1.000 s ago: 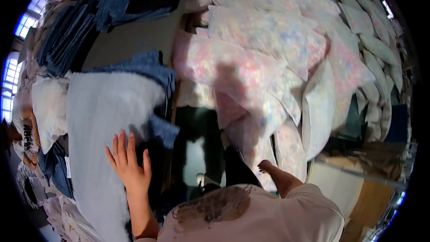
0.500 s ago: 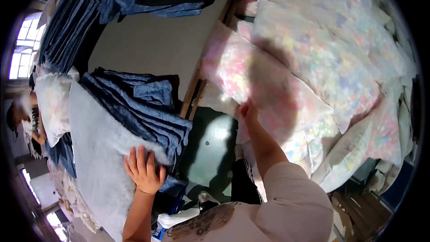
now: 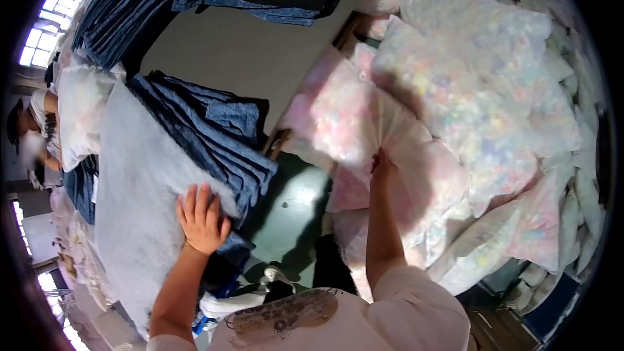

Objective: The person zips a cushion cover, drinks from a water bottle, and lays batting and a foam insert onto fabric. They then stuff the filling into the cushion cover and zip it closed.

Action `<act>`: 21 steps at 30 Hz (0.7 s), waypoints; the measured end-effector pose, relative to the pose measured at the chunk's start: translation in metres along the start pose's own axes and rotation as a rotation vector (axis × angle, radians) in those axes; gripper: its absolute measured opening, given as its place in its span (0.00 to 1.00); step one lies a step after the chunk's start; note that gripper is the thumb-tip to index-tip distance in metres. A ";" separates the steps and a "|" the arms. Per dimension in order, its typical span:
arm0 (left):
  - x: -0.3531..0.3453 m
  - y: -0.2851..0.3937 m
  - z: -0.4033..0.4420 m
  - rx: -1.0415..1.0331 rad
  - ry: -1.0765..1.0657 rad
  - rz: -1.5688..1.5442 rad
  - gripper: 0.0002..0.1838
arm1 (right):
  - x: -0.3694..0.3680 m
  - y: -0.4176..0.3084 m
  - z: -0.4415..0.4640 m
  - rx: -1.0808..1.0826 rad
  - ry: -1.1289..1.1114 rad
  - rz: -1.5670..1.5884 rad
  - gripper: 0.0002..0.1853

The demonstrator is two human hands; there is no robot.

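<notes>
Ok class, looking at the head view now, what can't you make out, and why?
All in the head view:
Exact grip of the right hand on the pink-flecked bag: partly hidden by the hand itself.
Patch of grey sheet under the left hand: covered by that hand.
Far end of the denim stack: cut off by the top edge.
Shirt print: too blurred to read.

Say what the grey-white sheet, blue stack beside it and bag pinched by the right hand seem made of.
Sheet: probably fibre batting, matte, fuzzy-edged.
Blue stack: likely denim-like cloth, matte, mottled, layers bending softly.
Bag: nonwoven or plastic film, unclear; translucent, colours showing through.
</notes>
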State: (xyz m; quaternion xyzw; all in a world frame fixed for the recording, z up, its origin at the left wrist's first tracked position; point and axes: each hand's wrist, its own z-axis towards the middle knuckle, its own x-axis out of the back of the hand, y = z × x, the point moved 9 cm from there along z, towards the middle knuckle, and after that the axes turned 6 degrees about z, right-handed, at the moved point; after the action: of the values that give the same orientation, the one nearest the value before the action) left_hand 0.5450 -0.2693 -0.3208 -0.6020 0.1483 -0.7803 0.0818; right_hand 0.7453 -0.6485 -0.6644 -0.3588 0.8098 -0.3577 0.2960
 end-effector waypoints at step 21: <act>0.149 0.125 0.000 -0.038 0.037 -2.320 0.36 | 0.276 -0.636 -0.498 1.082 0.019 0.199 0.17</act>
State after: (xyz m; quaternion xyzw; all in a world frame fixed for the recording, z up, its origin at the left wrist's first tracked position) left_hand 0.4996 -0.4328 -0.2254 -0.3661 -0.4796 -0.3930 -0.6939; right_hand 0.4571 -0.9936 0.0615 -0.0741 0.5430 -0.6965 0.4633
